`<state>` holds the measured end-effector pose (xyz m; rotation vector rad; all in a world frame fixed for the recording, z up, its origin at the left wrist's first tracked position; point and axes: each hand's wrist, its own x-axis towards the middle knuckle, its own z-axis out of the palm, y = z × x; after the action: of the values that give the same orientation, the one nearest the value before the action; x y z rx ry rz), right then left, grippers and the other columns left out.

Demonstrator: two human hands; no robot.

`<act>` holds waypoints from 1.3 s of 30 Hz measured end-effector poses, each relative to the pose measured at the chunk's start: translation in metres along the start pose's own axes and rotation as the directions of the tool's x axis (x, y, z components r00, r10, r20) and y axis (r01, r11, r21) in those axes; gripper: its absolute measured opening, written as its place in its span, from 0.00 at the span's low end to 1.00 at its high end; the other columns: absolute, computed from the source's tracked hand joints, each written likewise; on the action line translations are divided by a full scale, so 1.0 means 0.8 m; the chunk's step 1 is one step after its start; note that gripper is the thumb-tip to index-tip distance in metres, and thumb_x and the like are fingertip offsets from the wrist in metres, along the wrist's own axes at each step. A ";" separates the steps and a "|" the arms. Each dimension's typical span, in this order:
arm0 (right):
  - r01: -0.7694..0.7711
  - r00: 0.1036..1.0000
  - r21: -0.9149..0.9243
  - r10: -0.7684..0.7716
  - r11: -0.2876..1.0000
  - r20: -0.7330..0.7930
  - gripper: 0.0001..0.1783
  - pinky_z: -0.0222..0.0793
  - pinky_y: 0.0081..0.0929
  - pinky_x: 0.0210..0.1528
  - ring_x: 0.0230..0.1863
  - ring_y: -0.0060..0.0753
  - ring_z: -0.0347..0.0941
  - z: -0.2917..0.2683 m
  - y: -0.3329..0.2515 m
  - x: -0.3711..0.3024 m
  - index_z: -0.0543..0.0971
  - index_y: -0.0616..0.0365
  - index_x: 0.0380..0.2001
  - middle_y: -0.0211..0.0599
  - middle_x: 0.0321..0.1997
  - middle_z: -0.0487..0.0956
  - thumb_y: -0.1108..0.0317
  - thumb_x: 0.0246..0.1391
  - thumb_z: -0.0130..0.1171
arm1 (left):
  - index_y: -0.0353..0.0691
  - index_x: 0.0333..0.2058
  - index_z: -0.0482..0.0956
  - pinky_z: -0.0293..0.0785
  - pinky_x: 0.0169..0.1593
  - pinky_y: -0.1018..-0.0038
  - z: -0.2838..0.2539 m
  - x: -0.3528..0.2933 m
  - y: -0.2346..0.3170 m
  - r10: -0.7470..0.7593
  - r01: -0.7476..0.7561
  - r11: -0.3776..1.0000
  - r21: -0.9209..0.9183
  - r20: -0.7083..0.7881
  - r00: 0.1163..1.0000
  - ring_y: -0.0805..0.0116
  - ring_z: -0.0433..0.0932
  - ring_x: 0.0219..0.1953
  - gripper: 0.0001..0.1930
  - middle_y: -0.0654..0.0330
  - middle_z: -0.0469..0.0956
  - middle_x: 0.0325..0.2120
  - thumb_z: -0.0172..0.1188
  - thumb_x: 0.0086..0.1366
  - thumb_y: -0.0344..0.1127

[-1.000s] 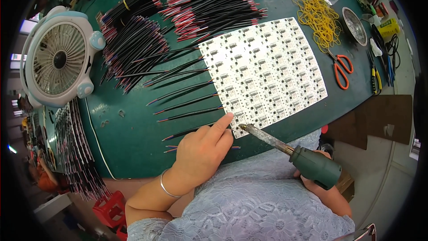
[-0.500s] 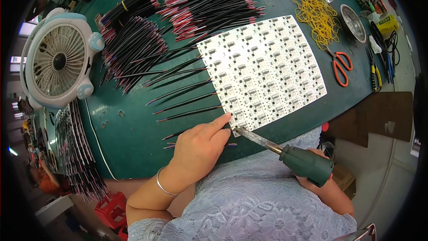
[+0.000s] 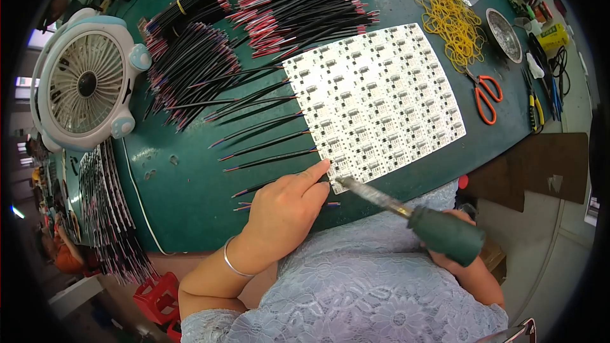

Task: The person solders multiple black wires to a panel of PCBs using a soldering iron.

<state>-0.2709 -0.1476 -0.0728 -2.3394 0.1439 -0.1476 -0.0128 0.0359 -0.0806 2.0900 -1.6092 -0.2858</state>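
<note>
My right hand (image 3: 459, 217) is wrapped round the dark green handle of a soldering iron (image 3: 445, 236); the handle hides most of its fingers. The iron's tip is near the lower left corner of a white circuit board panel (image 3: 387, 111) set with rows of small black parts. At that corner my left hand (image 3: 287, 206) is closed, with index finger and thumb pinching the end of a black-sleeved wire (image 3: 251, 188) against the board's edge. Several similar black wires (image 3: 267, 160) stick out from the board's left edge above it. Loose wire ends show beneath my left hand.
Bundles of black wires (image 3: 298, 9) lie behind the board. A white and blue fan (image 3: 86, 86) stands at the left. To the right are yellow rubber bands (image 3: 448, 22), orange-handled scissors (image 3: 488, 98), a metal bowl (image 3: 504, 35) and yellow-black pliers (image 3: 535, 105).
The soldering iron has shifted slightly right, its tip drawing a little away from the board's corner, and it looks blurred. My left hand has stayed nearly still.
</note>
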 end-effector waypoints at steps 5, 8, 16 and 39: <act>-0.046 0.830 0.878 0.507 0.477 -0.232 0.33 0.75 0.32 0.36 0.35 0.39 0.78 -0.013 0.004 0.055 0.63 0.66 0.56 0.49 0.45 0.75 0.58 0.51 0.57 | 0.39 0.30 0.77 0.75 0.32 0.70 0.002 0.000 0.004 0.012 -0.012 1.000 0.005 -0.021 1.000 0.62 0.77 0.29 0.16 0.58 0.77 0.45 0.65 0.37 0.22; 0.051 0.828 0.933 0.507 0.357 -0.240 0.32 0.76 0.37 0.39 0.39 0.43 0.77 -0.024 0.042 0.115 0.62 0.67 0.56 0.53 0.46 0.74 0.58 0.53 0.54 | 0.39 0.30 0.77 0.76 0.33 0.70 0.003 -0.002 -0.001 -0.015 0.015 1.000 -0.001 -0.016 1.000 0.62 0.77 0.30 0.15 0.58 0.77 0.45 0.64 0.38 0.22; 0.125 0.812 0.970 0.541 0.207 -0.220 0.24 0.71 0.40 0.51 0.49 0.46 0.70 -0.007 0.086 0.113 0.65 0.62 0.50 0.49 0.49 0.72 0.56 0.56 0.51 | 0.40 0.31 0.77 0.76 0.35 0.71 0.003 -0.022 0.014 -0.038 0.038 0.999 0.035 0.002 0.999 0.62 0.77 0.33 0.13 0.59 0.76 0.46 0.61 0.43 0.25; 0.245 0.727 0.949 0.610 0.198 -0.315 0.21 0.64 0.47 0.57 0.34 0.41 0.77 -0.032 0.102 0.122 0.65 0.59 0.50 0.47 0.47 0.73 0.59 0.57 0.49 | 0.37 0.47 0.73 0.68 0.52 0.63 -0.088 0.283 -0.155 -0.008 0.067 0.965 0.253 -0.229 0.973 0.51 0.71 0.48 0.23 0.48 0.74 0.45 0.63 0.52 0.34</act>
<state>-0.1835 -0.2365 -0.1070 -0.7864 0.5474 -0.7261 0.1881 -0.1379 -0.0527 2.2527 -1.5379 0.1570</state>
